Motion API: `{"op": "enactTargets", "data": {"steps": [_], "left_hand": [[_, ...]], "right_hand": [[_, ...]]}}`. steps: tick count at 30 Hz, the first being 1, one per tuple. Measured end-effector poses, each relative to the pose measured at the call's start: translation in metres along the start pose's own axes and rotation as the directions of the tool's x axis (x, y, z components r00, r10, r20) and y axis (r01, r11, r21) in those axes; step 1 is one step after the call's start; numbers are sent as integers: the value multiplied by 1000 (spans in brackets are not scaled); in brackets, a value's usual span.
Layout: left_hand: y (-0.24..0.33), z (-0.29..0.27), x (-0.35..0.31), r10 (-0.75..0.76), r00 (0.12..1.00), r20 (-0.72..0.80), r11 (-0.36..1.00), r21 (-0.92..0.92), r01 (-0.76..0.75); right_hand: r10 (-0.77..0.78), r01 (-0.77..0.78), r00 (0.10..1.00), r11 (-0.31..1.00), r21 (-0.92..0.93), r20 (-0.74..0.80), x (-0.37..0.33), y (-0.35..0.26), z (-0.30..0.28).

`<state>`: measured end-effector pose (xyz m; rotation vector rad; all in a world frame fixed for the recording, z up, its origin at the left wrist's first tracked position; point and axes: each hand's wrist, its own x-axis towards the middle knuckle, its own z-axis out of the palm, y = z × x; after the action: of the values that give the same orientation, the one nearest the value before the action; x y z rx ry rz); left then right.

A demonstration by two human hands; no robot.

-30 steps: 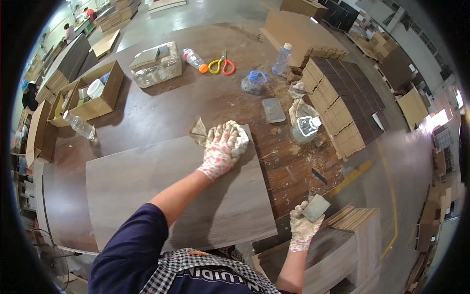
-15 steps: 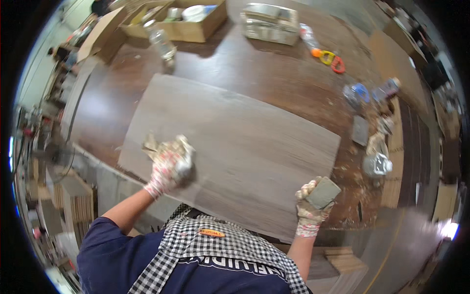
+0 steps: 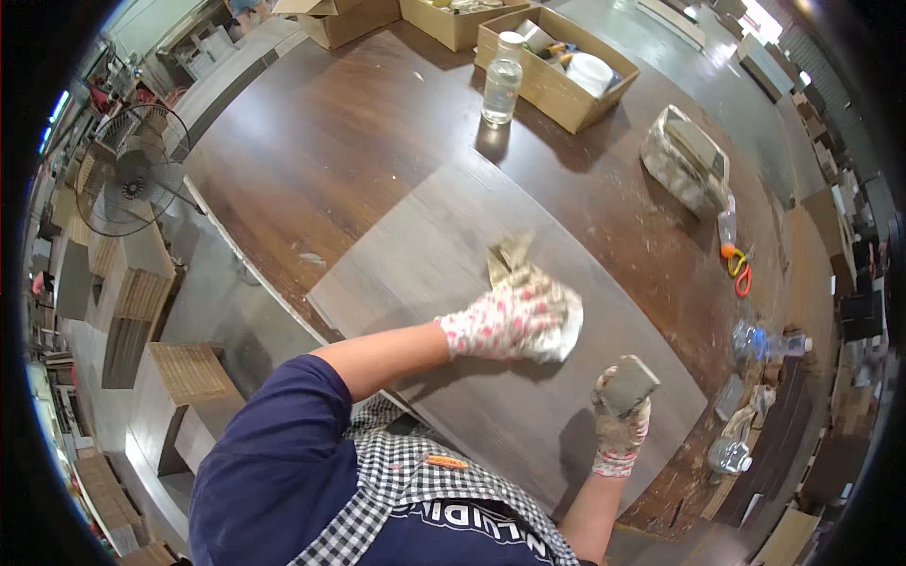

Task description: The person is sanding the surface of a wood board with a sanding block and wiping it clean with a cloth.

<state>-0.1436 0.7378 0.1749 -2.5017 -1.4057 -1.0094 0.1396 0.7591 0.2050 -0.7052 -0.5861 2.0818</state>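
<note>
A flat grey wood-grain panel [image 3: 415, 236] lies on the brown table. My left hand [image 3: 514, 316], in a white glove with red dots, presses a crumpled beige and white cloth [image 3: 510, 261] onto the panel's middle. The cloth sticks out beyond the fingertips and beside the palm. In my right hand [image 3: 623, 436], gloved alike, is a grey rectangular block [image 3: 630, 385], gripped above the panel's right part. The fingers wrap its left side.
Past the panel's far corner stands a clear bottle [image 3: 503, 80] beside an open cardboard box [image 3: 547, 94] of supplies. A plastic-wrapped container [image 3: 686, 160], scissors [image 3: 741, 274] and a plastic jug [image 3: 729, 457] lie along the right. A fan [image 3: 134, 184] stands at left.
My left hand has wiped the cloth from the panel's left part to its middle. My right hand has moved in over the panel, still holding the block. The view has turned left.
</note>
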Motion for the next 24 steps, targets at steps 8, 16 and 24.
{"op": "enactTargets", "data": {"steps": [8,16,24], "left_hand": [[-150,-125,-88,-677,735,-37,684,337,647],[-119,-231,-256,-935,52,-350,206,-417,885],[-2,-208,-334,-916,-207,-344,224,-865,449]], "right_hand": [[-218,103,975,575,-812,-31,66,25,65],[135,578,816,-178,-796,562,155,117,228],[543,930,344,-84,-358,766,136,224,294]]}}
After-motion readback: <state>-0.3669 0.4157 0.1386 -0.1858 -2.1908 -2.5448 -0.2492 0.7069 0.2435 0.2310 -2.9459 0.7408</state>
